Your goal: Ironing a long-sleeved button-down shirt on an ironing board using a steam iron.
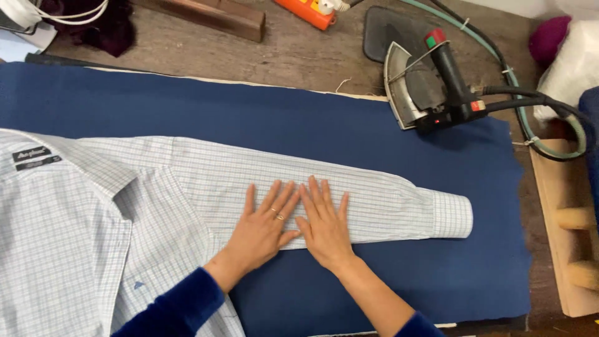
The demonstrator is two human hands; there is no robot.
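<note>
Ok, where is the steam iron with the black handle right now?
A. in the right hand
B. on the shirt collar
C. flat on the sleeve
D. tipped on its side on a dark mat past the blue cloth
D: the steam iron with the black handle lies tipped on a dark mat, while both hands, left hand and right hand, press flat on the checked white shirt sleeve.

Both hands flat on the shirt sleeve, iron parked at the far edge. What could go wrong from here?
1. The iron stands tilted at the edge of the blue pad, its hoses looping off to the side; a snagged hose could tip it.
2. The left hand and right hand press only mid-sleeve; the cuff end is free and could crease.
3. The collar area lies bunched, so wrinkles may set.
</note>
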